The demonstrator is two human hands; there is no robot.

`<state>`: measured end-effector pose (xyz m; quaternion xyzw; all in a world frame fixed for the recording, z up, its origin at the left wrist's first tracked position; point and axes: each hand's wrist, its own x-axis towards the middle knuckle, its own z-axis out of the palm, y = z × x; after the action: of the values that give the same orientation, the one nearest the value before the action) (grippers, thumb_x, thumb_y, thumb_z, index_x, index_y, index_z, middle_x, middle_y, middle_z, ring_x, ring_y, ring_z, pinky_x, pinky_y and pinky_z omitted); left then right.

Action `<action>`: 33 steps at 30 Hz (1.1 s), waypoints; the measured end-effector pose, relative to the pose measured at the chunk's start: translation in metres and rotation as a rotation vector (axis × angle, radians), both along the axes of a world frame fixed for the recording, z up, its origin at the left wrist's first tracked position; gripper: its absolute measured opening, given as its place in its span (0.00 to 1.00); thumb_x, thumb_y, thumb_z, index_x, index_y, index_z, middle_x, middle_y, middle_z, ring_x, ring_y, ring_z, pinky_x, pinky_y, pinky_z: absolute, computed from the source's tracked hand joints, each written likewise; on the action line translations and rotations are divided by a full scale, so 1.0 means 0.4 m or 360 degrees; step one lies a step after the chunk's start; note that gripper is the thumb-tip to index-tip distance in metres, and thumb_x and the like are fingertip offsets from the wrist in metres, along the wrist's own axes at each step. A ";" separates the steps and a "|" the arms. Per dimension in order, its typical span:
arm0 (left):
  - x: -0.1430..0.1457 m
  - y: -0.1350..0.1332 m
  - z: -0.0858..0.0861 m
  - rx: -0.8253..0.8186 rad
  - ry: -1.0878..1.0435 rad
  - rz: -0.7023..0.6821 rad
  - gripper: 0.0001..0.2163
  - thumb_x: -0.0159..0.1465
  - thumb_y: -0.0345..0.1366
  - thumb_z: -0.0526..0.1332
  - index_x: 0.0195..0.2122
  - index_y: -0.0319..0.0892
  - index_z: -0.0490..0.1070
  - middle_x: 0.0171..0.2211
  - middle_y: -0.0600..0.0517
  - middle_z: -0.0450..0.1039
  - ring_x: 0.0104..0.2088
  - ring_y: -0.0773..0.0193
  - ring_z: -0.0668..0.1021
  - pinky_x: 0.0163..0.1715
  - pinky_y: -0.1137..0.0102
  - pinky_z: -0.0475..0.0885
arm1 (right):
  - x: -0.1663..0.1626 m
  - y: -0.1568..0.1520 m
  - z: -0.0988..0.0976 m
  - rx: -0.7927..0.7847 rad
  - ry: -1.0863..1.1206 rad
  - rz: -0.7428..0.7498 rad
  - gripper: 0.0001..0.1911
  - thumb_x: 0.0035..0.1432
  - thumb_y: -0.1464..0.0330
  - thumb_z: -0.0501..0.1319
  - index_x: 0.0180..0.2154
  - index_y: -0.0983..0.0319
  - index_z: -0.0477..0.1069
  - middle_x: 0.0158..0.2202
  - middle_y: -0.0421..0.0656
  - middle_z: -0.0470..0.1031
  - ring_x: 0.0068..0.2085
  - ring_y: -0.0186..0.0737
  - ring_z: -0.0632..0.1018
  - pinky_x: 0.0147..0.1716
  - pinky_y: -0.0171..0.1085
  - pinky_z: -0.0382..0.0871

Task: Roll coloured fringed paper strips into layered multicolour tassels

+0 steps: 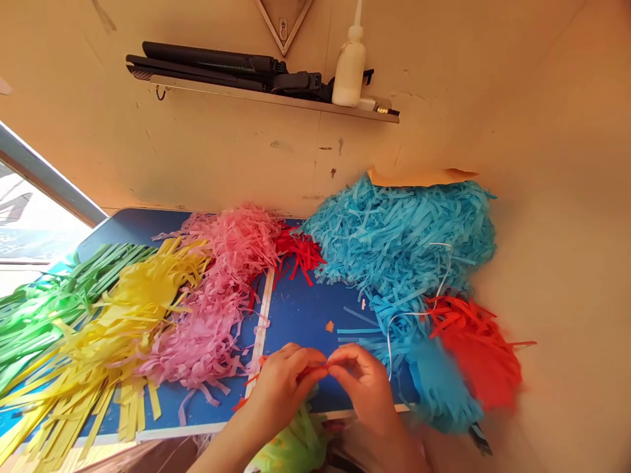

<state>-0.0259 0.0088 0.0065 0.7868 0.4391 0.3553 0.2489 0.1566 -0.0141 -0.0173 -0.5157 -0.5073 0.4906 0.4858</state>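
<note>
Above the front edge of the blue table (308,309), my left hand (288,378) and my right hand (362,381) meet fingertip to fingertip. Each is closed in a pinch of thumb and forefinger. A small reddish bit shows where the fingertips touch, too small to name. Red-orange paper strips (240,403) stick out behind my left hand. Below the hands, at lap height, hangs a bunch of yellow-green paper (296,443). Closest to my right hand lie loose blue paper strips (357,332) and a blue fringed bunch (438,374).
Fringed paper in green (59,302), yellow (142,289), pink (246,236), mauve (197,335), red (300,249) and blue (409,236) covers much of the table. A red bunch (483,355) and white cord (408,314) lie right. A wall shelf (221,89) holds a white bottle (350,69).
</note>
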 end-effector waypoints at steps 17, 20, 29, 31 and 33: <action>0.006 -0.013 0.005 -0.0205 -0.0053 -0.0050 0.04 0.63 0.37 0.64 0.38 0.48 0.77 0.28 0.56 0.80 0.28 0.66 0.79 0.28 0.74 0.71 | 0.000 -0.031 -0.020 0.0191 -0.0159 0.0024 0.05 0.61 0.71 0.59 0.37 0.56 0.72 0.37 0.41 0.73 0.41 0.40 0.74 0.44 0.38 0.69; 0.010 -0.013 0.008 -0.0246 0.0007 -0.0065 0.04 0.65 0.35 0.62 0.35 0.47 0.77 0.29 0.54 0.81 0.28 0.65 0.80 0.28 0.73 0.71 | 0.000 -0.034 -0.019 0.0208 -0.0227 0.0006 0.04 0.63 0.69 0.59 0.39 0.56 0.71 0.37 0.41 0.74 0.42 0.41 0.75 0.45 0.38 0.69; 0.017 -0.025 -0.010 0.0111 0.0111 -0.0053 0.05 0.65 0.32 0.60 0.32 0.44 0.74 0.27 0.55 0.77 0.27 0.65 0.76 0.28 0.70 0.68 | 0.006 -0.032 0.000 0.0281 -0.0431 0.0048 0.04 0.64 0.70 0.57 0.40 0.56 0.70 0.38 0.42 0.74 0.41 0.40 0.75 0.44 0.37 0.69; 0.019 -0.025 -0.009 0.0063 0.0079 -0.0041 0.05 0.65 0.31 0.61 0.32 0.44 0.73 0.27 0.55 0.77 0.27 0.65 0.76 0.28 0.71 0.67 | 0.007 -0.035 0.002 0.0334 -0.0459 0.0050 0.05 0.64 0.71 0.57 0.40 0.57 0.70 0.38 0.42 0.74 0.41 0.40 0.75 0.45 0.37 0.69; 0.022 -0.025 -0.009 0.0070 0.0045 -0.0031 0.05 0.65 0.30 0.60 0.31 0.44 0.73 0.26 0.55 0.76 0.26 0.65 0.75 0.28 0.71 0.67 | 0.006 -0.037 0.003 0.0382 -0.0490 0.0077 0.05 0.64 0.72 0.56 0.40 0.57 0.69 0.38 0.42 0.74 0.41 0.40 0.75 0.44 0.38 0.69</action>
<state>-0.0172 -0.0011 0.0030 0.8013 0.4270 0.3511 0.2288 0.1589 -0.0289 -0.0161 -0.5107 -0.6427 0.3534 0.4486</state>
